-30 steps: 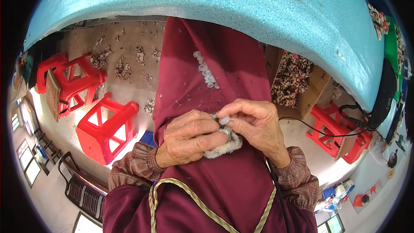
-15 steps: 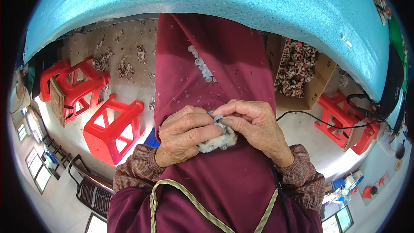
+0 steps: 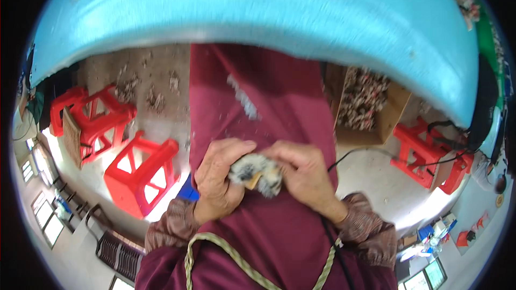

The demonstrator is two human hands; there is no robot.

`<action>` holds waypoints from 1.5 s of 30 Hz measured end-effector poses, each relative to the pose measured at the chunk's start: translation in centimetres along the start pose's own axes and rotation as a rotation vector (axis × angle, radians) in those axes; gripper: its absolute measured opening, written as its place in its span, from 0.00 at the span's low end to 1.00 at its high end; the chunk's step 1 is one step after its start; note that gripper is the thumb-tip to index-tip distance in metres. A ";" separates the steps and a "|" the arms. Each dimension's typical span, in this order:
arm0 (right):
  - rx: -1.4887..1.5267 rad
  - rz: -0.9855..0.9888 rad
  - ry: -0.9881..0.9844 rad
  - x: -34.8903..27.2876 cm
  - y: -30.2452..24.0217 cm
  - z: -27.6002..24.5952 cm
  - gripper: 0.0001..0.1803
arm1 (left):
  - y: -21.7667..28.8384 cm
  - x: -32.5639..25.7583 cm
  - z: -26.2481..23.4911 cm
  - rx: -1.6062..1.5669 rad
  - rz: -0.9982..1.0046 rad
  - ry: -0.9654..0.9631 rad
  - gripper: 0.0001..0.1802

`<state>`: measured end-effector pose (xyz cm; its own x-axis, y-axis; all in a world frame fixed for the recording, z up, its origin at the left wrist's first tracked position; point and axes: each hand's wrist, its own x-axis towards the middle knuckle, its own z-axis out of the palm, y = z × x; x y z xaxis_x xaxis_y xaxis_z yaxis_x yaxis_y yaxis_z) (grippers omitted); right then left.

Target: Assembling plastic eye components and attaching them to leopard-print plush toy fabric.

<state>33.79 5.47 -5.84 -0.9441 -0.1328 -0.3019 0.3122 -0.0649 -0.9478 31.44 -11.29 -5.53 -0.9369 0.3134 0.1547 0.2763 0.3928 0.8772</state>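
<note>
Both grips [image 3: 219, 177] [image 3: 303, 174] clasping fuzzy lump [image 3: 257, 172], lap-centred

A turquoise desk [image 3: 279, 16] arches across the top. Below its edge lies a pale concrete floor [image 3: 376, 182], strewn with brown scraps near two red plastic stools [image 3: 140, 174] on the left. A cardboard box [image 3: 371, 102] and another red stool [image 3: 430, 153] stand right.
</note>
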 end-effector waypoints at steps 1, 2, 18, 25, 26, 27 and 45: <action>0.036 0.080 0.027 -0.2 0.6 0.0 0.07 | 0.1 0.5 0.1 -0.017 -0.087 -0.051 0.26; 0.054 0.131 0.045 -0.3 1.0 -0.1 0.07 | 0.1 0.9 0.2 -0.132 -0.200 -0.144 0.25; 0.594 0.245 0.006 -0.9 3.4 -0.2 0.06 | -0.5 -0.2 0.3 -0.350 -0.473 -0.169 0.15; 0.273 0.160 -0.123 -1.4 1.5 -0.4 0.19 | -1.2 -0.7 0.6 -0.394 -0.545 -0.170 0.14; 0.271 0.160 -0.119 -1.4 1.8 -0.4 0.19 | -1.2 -0.6 0.6 -0.354 -0.497 -0.186 0.14; 0.167 0.216 -0.110 -1.4 2.0 -0.5 0.20 | -1.1 -0.6 0.7 -0.313 -0.448 -0.201 0.14; 0.359 0.246 -0.039 -1.5 2.5 -0.7 0.13 | -1.6 -1.6 0.9 -0.630 -0.708 -0.220 0.12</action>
<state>35.86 6.21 -7.83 -0.8343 -0.2245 -0.5035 0.5511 -0.3658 -0.7500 32.72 -11.67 -7.59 -0.7633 0.3628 -0.5345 -0.5610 0.0381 0.8270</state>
